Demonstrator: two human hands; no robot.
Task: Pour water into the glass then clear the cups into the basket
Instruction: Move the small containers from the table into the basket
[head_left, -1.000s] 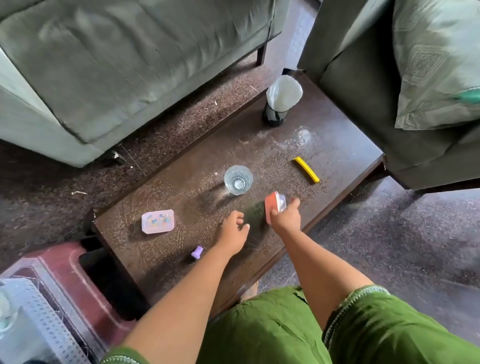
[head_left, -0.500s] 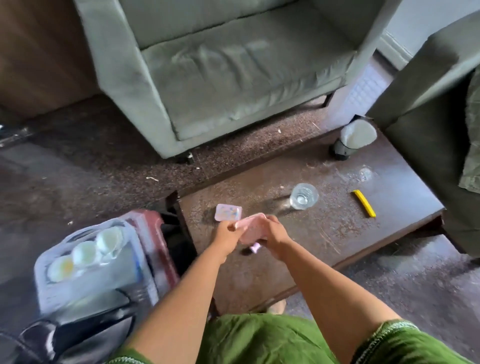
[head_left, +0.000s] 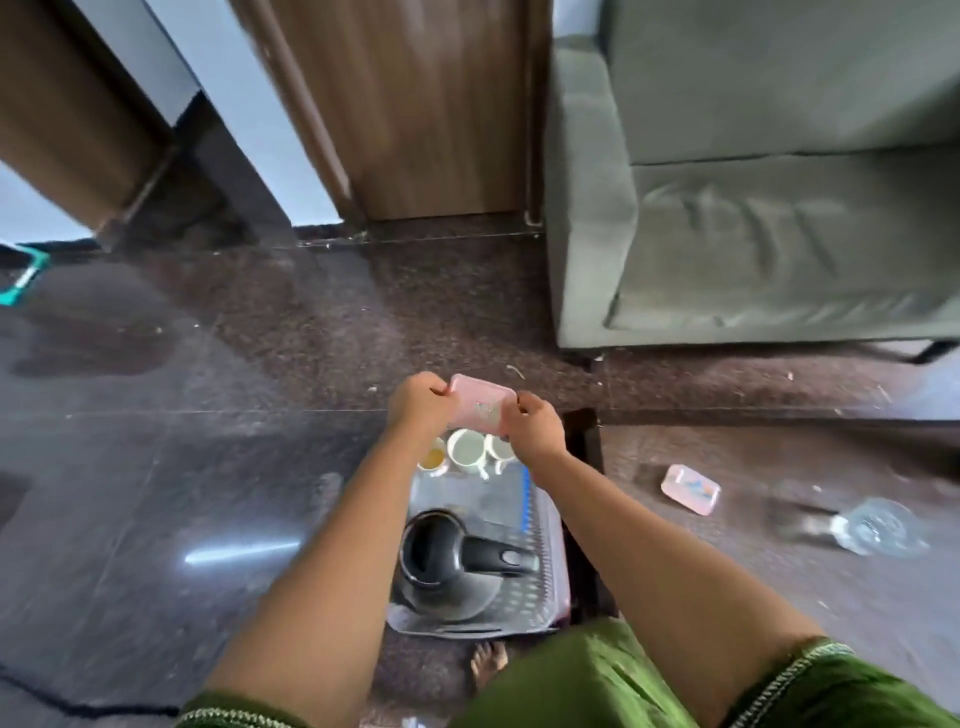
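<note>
pink box (head_left: 480, 402) held level, long axis left-right; left hand (head_left: 418, 400), right hand (head_left: 540, 428) grip ends.

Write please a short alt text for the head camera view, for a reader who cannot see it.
Both hands, left hand and right hand, hold a small pink box above a basket on the floor, which contains three cups and a black kettle. On the dark table to the right lie another pink box and a glass.

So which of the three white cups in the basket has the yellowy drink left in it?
The leftmost small white cup, beside the left hand. It holds an orange-yellow liquid. The middle white cup and the right one look pale inside.
</note>
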